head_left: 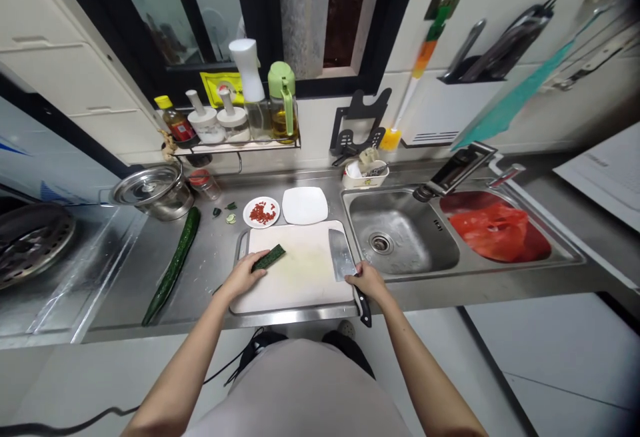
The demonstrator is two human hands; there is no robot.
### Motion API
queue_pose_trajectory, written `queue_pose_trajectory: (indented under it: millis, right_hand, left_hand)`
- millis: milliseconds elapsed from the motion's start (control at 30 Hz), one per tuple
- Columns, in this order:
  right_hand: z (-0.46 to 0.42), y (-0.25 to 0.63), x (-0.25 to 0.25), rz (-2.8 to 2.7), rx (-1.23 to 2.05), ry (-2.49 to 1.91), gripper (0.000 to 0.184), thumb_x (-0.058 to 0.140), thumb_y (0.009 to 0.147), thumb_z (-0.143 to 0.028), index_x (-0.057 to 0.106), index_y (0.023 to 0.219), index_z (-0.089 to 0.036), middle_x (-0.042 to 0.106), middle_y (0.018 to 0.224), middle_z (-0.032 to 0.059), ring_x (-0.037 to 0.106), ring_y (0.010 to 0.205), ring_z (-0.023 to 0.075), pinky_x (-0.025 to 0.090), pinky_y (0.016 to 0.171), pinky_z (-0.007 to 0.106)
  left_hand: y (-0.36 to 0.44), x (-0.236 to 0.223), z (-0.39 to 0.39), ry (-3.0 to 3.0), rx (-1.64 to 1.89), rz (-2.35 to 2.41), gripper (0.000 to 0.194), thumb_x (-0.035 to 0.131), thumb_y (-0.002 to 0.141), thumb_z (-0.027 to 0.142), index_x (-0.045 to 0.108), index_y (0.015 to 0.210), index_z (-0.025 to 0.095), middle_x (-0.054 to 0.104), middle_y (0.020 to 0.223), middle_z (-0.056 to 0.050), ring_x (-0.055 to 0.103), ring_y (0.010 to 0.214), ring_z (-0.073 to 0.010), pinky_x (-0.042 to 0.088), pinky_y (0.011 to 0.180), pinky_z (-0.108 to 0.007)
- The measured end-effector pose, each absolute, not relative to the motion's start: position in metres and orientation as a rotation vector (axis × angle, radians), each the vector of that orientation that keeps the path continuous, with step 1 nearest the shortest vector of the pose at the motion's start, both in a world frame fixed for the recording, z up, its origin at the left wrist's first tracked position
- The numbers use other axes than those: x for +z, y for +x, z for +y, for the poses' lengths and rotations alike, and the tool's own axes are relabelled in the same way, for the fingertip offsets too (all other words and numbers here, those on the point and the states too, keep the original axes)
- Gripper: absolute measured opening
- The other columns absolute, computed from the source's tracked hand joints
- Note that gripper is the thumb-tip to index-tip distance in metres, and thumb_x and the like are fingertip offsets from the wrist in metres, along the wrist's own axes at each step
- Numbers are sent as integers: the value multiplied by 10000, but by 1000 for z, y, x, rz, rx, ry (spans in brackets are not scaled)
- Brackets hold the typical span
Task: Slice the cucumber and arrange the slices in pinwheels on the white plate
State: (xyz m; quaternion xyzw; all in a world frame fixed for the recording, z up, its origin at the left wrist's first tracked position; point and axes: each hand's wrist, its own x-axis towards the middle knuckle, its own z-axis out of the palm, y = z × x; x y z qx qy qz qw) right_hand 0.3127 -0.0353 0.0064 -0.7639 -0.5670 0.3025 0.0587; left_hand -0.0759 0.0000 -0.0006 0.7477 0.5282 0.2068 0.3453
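Note:
A cut piece of cucumber (pixel 270 257) lies at a slant on the white cutting board (pixel 295 293). My left hand (pixel 246 273) is closed on its near end, at the board's left side. My right hand (pixel 369 281) grips a cleaver (pixel 342 257) where blade meets handle, at the board's right edge. The blade rests flat-looking over the board, and the black handle sticks out below my fingers. Beyond the board stand a small plate (pixel 247 215) with chopped red bits (pixel 263 213) and a white square plate (pixel 305 205). Some cucumber scraps (pixel 231 219) lie left of the plates.
A whole cucumber (pixel 173 267) lies on the steel counter at left, near a lidded pot (pixel 153 190) and a red-lidded jar (pixel 204 183). At right is a sink (pixel 405 223); its second basin holds a red plastic bag (pixel 500 230). Bottles stand on a wall rack (pixel 235 149).

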Motion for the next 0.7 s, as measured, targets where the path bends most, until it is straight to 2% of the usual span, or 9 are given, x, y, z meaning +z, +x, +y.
queue_pose_trajectory:
  millis: [267,367,533,700]
  right_hand:
    - [-29,299,17,-1709,859,-2244,188,602,693,-256,422,732,-220,513,648,-45,464,613,124,275,571,215]
    - [-26,290,18,-1719,851,-2201,140,561,703,-216,429,749,-219,512,647,-43,453,611,124,256,565,215]
    - [-23,280,21,-1771,841,-2191,70,513,760,-213,477,819,-207,527,646,-25,470,615,135,243,560,228]
    - [-18,274,28,-1947,834,-2277,162,481,835,-245,531,976,-184,634,803,42,554,728,168,271,581,247]
  left_hand:
    - [-66,-4,-4,2120,251,1533,539,577,842,248,494,1374,267,644,1081,-82,553,1056,-245,419,949,-385]
    - [-66,-3,-4,2150,210,1552,541,540,864,259,462,1400,262,628,1109,-86,537,1073,-242,413,957,-378]
    - [-60,1,-4,2196,187,1607,519,515,873,321,477,1386,250,556,1265,-83,507,1148,-244,404,986,-371]
    - [-48,1,0,2191,254,1680,439,488,890,451,603,1253,232,594,1191,-88,543,1087,-254,426,950,-383]
